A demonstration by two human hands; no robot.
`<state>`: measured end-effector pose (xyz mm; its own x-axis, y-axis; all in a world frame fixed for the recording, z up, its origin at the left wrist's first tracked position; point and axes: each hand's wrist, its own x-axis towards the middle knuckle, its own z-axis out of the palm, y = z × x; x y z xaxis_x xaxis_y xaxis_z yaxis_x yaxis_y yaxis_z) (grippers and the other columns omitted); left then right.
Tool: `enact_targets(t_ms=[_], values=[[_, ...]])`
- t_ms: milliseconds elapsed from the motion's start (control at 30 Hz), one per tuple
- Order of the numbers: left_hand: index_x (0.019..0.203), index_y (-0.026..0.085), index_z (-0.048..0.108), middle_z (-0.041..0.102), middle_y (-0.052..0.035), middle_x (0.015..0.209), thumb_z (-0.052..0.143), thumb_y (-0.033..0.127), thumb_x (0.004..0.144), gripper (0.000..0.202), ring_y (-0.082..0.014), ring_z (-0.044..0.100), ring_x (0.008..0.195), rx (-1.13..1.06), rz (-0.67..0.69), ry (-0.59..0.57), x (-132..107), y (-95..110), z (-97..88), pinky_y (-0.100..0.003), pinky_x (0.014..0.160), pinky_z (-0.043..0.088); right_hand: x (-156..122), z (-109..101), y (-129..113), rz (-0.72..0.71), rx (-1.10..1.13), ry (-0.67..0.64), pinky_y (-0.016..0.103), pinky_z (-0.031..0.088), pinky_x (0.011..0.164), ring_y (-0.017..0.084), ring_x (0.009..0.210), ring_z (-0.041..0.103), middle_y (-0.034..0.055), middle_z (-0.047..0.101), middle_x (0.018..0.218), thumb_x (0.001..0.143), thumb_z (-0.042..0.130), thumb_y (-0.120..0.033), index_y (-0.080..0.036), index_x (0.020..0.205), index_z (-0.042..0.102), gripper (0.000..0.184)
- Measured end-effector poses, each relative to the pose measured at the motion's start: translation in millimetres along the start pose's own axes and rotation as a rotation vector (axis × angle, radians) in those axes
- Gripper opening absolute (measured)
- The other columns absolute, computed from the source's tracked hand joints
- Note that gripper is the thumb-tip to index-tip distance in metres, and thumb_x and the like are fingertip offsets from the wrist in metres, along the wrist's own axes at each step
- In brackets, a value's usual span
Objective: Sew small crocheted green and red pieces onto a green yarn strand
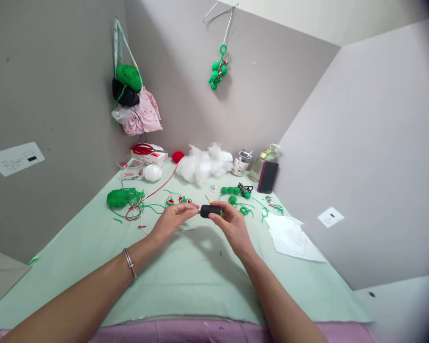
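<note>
A small black spool of thread (210, 211) lies sideways in my right hand (232, 224), gripped between the thumb and fingers above the table. My left hand (177, 216) is pinched closed at the spool's left end; whatever is between its fingertips is too small to make out. Just beyond the spool, a thin needle-like tool with a yellow part (208, 200) points up. Small green, red and white crocheted pieces (181, 200) lie behind my left hand. Several green crocheted balls (232, 200) with loose yarn tails rest behind my right hand.
Green yarn (119, 197) and a white yarn ball (152, 173) lie at left. White stuffing (203, 164) is heaped at the back beside a red yarn ball (178, 156). Red scissors (143, 149) rest on a box. A phone (268, 177) leans on a jug (260, 164); white paper (289, 236) lies right.
</note>
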<state>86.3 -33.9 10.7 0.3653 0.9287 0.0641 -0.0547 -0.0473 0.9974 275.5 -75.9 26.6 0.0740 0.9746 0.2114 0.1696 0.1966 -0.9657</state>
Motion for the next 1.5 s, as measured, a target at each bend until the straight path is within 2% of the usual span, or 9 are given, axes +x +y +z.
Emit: enact_targets(t_ms=[233, 333, 500, 633, 767, 933, 1233, 1400, 1500], values=[[0.084, 0.019, 0.068, 0.065, -0.0066, 0.115, 0.071, 0.045, 0.074, 0.028, -0.0235, 0.057, 0.107, -0.023, -0.037, 0.017, -2, 0, 3.1, -0.034, 0.095, 0.039, -1, 3, 1, -0.032, 0.022, 0.035, 0.029, 0.047, 0.069, 0.015, 0.073, 0.056, 0.0029, 0.064, 0.09, 0.074, 0.074, -0.036, -0.02, 0.101, 0.065, 0.032], [0.089, 0.019, 0.068, 0.065, -0.0054, 0.11, 0.072, 0.044, 0.075, 0.029, -0.0212, 0.057, 0.101, -0.02, -0.057, -0.045, -4, -3, 4.4, -0.033, 0.091, 0.039, 0, 4, -1, -0.015, 0.07, 0.048, 0.029, 0.048, 0.068, 0.013, 0.068, 0.055, 0.0015, 0.064, 0.088, 0.074, 0.074, -0.034, -0.02, 0.1, 0.063, 0.031], [0.098, 0.019, 0.07, 0.067, -0.0038, 0.099, 0.071, 0.044, 0.077, 0.032, -0.0194, 0.056, 0.096, -0.079, -0.104, -0.13, -5, -5, 10.3, -0.031, 0.088, 0.038, -2, 7, 2, -0.079, -0.002, 0.064, 0.03, 0.049, 0.071, 0.018, 0.084, 0.06, 0.0043, 0.066, 0.096, 0.074, 0.074, -0.034, -0.021, 0.099, 0.064, 0.029], [0.09, 0.018, 0.071, 0.068, -0.0028, 0.091, 0.07, 0.042, 0.077, 0.027, -0.018, 0.057, 0.088, -0.137, -0.109, -0.117, -6, -5, 13.7, -0.03, 0.084, 0.037, -4, 10, 5, -0.131, -0.024, 0.061, 0.031, 0.05, 0.076, 0.02, 0.092, 0.061, 0.0053, 0.066, 0.102, 0.075, 0.074, -0.033, -0.022, 0.101, 0.065, 0.029], [0.073, 0.018, 0.063, 0.068, -0.0016, 0.097, 0.072, 0.037, 0.075, 0.02, -0.0172, 0.056, 0.089, -0.159, -0.087, -0.029, -5, -2, 9.4, -0.029, 0.083, 0.036, -3, 7, 1, -0.083, 0.036, 0.055, 0.029, 0.048, 0.071, 0.017, 0.081, 0.059, 0.0034, 0.065, 0.095, 0.075, 0.074, -0.033, -0.021, 0.1, 0.065, 0.029], [0.07, 0.018, 0.062, 0.067, -0.0034, 0.106, 0.072, 0.031, 0.074, 0.017, -0.02, 0.055, 0.108, -0.24, -0.056, 0.082, 3, 2, -8.5, -0.033, 0.098, 0.032, 1, -4, -3, -0.01, 0.106, 0.062, 0.028, 0.046, 0.068, 0.012, 0.065, 0.053, -0.0005, 0.062, 0.082, 0.075, 0.075, -0.036, -0.02, 0.099, 0.066, 0.03], [0.065, 0.017, 0.062, 0.069, -0.0036, 0.096, 0.073, 0.016, 0.07, 0.012, -0.019, 0.059, 0.112, -0.637, 0.06, 0.193, 18, 29, -55.8, -0.038, 0.108, 0.038, 12, -22, 5, 0.172, 0.327, 0.152, 0.028, 0.05, 0.07, 0.013, 0.071, 0.062, 0.0022, 0.068, 0.089, 0.07, 0.079, -0.042, -0.02, 0.099, 0.067, 0.038], [0.066, 0.018, 0.063, 0.069, -0.0013, 0.093, 0.069, 0.013, 0.074, 0.011, -0.0207, 0.058, 0.117, -0.709, 0.228, 0.181, 2, 54, -84.9, -0.043, 0.113, 0.037, 21, -36, 6, 0.148, 0.446, 0.222, 0.024, 0.049, 0.06, 0.01, 0.063, 0.059, 0.0023, 0.069, 0.086, 0.066, 0.082, -0.039, -0.017, 0.093, 0.068, 0.037], [0.068, 0.017, 0.063, 0.068, -0.0006, 0.091, 0.071, 0.015, 0.074, 0.011, -0.021, 0.056, 0.118, -0.672, 0.31, 0.223, -19, 57, -104.8, -0.043, 0.116, 0.034, 24, -44, 5, 0.128, 0.501, 0.234, 0.021, 0.048, 0.055, 0.009, 0.061, 0.057, 0.002, 0.068, 0.081, 0.066, 0.082, -0.039, -0.016, 0.088, 0.069, 0.035]])
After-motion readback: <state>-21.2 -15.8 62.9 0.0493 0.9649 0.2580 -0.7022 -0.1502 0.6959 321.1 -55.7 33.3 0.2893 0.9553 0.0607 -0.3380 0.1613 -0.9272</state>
